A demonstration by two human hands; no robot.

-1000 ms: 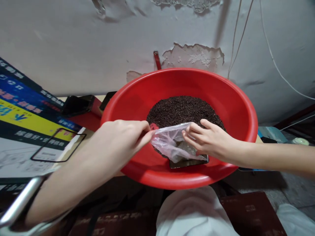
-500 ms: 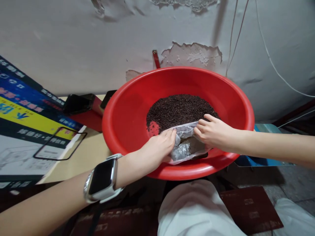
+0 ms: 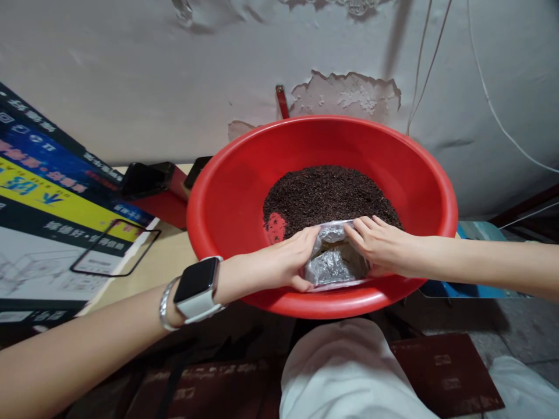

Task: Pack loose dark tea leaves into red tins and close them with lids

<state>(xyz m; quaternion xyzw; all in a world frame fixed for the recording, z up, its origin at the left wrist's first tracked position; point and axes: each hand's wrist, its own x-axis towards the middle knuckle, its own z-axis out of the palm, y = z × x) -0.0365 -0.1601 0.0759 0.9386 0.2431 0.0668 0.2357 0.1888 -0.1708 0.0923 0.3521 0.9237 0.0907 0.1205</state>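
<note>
A large red plastic basin holds a mound of dark brown grains. At the basin's near rim lies a clear plastic bag with its mouth toward the grains. My left hand, with a smartwatch and a bangle on the wrist, grips the bag's left edge. My right hand grips the bag's right edge, so the mouth is held apart between both hands. What is inside the bag is hard to make out.
A printed cardboard box lies at the left on a tan tabletop. Dark phones rest behind it. A peeling wall with hanging wires stands close behind the basin. White cloth covers my lap below.
My left hand has reached forward into the basin and taken the bag's left edge. Both hands have pushed the bag lower against the near rim, spreading its mouth toward the grains.
</note>
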